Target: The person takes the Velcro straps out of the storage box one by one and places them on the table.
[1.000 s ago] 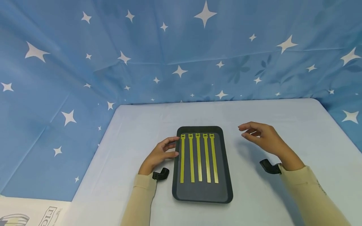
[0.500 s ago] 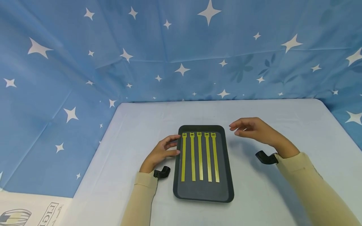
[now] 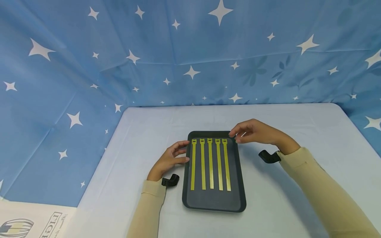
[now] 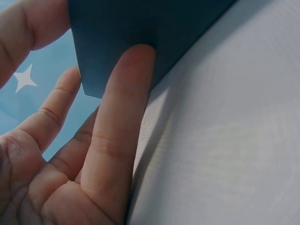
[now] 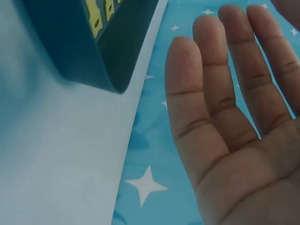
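Note:
A dark grey rectangular tray (image 3: 214,202) lies on the white-covered table in the head view. Several flat yellow cable straps (image 3: 210,165), slotted heads at the far end, lie side by side in it. My left hand (image 3: 169,159) rests against the tray's left side; in the left wrist view its extended thumb (image 4: 119,112) touches the outer wall. Above the tray's far right corner is my right hand (image 3: 258,134), fingers slightly bent and apart. In the right wrist view its palm and fingers (image 5: 185,89) hold nothing, beside the tray corner (image 5: 105,70).
White cloth (image 3: 148,125) covers the table around the tray. A blue star-patterned curtain (image 3: 166,49) hangs behind and to the left. Printed cream fabric (image 3: 35,218) shows at the lower left. Each wrist carries a black camera mount (image 3: 170,180).
My right hand has moved left from beside the tray to its far right corner. My left hand stays against the tray's left side. The straps have not moved within the tray.

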